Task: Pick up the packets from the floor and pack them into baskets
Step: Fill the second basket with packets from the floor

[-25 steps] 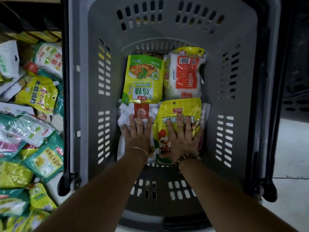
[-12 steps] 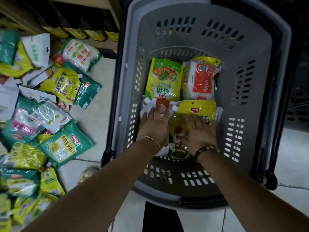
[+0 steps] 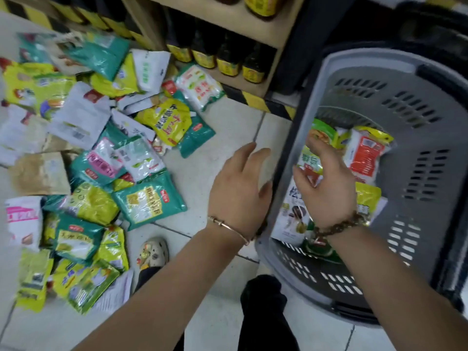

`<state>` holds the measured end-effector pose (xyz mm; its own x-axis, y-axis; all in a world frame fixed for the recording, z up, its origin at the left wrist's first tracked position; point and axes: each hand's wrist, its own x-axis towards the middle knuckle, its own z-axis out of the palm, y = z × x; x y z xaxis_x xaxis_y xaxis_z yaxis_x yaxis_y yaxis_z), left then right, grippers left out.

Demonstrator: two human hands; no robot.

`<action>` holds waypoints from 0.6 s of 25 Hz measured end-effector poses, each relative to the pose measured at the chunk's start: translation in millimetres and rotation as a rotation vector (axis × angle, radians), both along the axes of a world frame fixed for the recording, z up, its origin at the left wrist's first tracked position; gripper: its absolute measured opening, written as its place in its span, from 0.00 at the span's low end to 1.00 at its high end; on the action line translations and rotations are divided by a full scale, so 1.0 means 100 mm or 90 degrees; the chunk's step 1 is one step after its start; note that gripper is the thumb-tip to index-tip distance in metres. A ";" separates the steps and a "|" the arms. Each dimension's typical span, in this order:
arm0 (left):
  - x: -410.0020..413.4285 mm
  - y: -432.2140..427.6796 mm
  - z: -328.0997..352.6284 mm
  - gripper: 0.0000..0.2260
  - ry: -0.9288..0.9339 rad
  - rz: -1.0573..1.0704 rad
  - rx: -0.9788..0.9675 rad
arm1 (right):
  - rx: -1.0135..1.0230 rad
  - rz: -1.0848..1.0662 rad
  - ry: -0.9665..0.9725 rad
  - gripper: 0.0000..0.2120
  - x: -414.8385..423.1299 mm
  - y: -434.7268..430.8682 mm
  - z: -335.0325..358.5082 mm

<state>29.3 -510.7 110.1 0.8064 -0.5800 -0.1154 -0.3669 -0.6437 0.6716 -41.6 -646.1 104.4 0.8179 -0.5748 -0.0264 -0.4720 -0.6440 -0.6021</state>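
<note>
both hands empty. left hand (image 3: 238,196) hovers over the floor tile (image 3: 222,127) just beside the basket (image 3: 417,138) rim, fingers spread, holding nothing. right hand (image 3: 326,188) is over the basket interior, fingers loosely apart above the packed layer, gripping none of it.

basket holds a flat layer: white packet with a red panel (image 3: 364,153) at the far side, white packet with mushroom art (image 3: 291,216) near me, yellow and green ones around them. the rest sit in a heap (image 3: 88,203) on the floor to my left.

my read: between loads, next grab not yet begun. nearest candidate is the teal packet (image 3: 149,198) at the heap's edge. the film looks slick, so pinch it by an edge, then lay it flat on the layer.

labels: chinese print throughout — too blurred to read, and i can't make out any brand.
</note>
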 end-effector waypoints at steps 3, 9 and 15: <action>0.21 0.67 -0.01 0.22 0.029 0.086 0.038 | 0.020 0.068 -0.005 0.22 0.40 0.54 0.09; 0.49 2.04 -0.29 0.22 0.114 0.270 0.124 | 0.051 0.267 0.190 0.24 1.04 1.68 -0.20; 0.62 3.31 -0.72 0.23 0.202 0.399 0.179 | 0.052 0.397 0.333 0.23 1.48 2.81 -0.69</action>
<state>91.4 -180.1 37.8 0.8787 0.0624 -0.4733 0.3087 -0.8306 0.4635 106.5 -364.6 35.0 0.8568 0.0016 -0.5156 -0.2750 -0.8444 -0.4597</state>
